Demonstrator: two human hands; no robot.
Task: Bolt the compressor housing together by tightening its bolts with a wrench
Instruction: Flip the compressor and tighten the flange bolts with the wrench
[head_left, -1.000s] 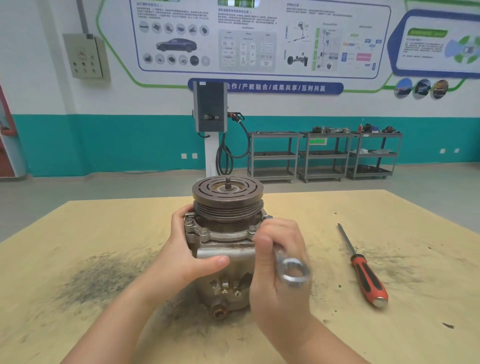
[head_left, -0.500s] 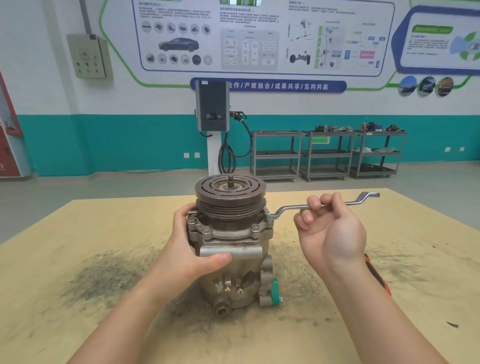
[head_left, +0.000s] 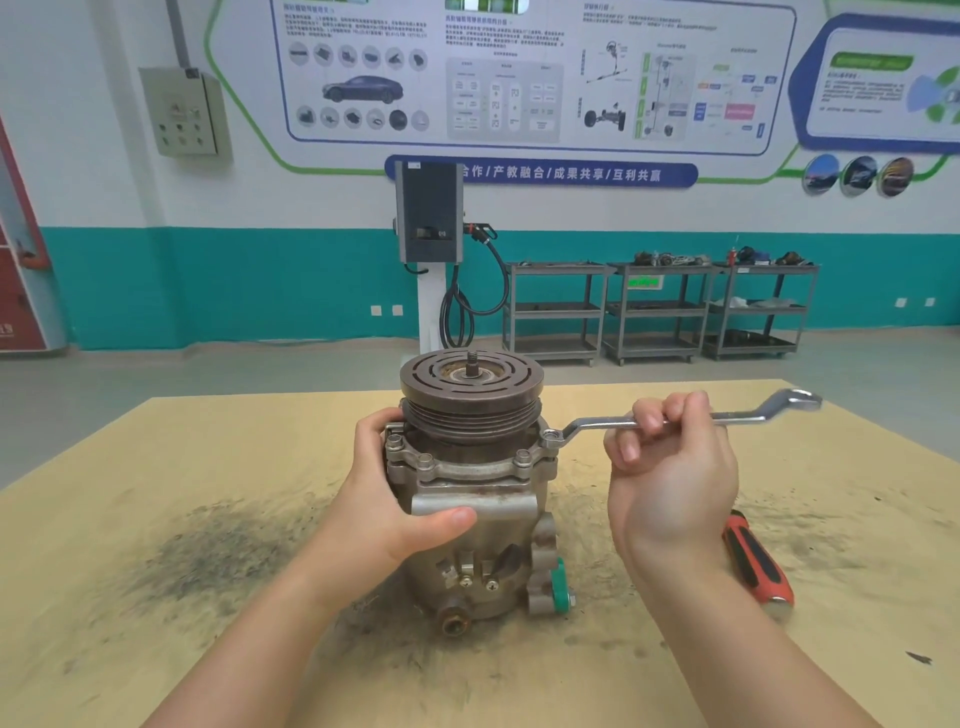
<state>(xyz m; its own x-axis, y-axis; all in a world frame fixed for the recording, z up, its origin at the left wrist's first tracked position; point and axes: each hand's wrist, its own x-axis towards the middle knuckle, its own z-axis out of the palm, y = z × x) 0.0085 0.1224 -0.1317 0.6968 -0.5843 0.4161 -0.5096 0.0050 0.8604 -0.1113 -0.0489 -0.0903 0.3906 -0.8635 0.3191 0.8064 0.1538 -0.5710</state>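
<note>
On a smudged tan table (head_left: 156, 519), the left hand (head_left: 384, 493) grips the compressor (head_left: 472, 499); the right hand (head_left: 670, 467) holds the wrench (head_left: 592, 425). Shelving carts (head_left: 660, 312) line the far teal wall.

A red-and-black screwdriver (head_left: 757, 564) lies on the tan tabletop (head_left: 156, 597), whose surface carries dark sooty smudges. Behind the table stands a charging post (head_left: 429, 218) with a looped black cable. To the post's right, three grey shelf carts (head_left: 660, 312) line the teal-banded wall; to its upper left hangs a grey electrical box (head_left: 183, 111). Posters (head_left: 519, 73) cover the wall above it.
</note>
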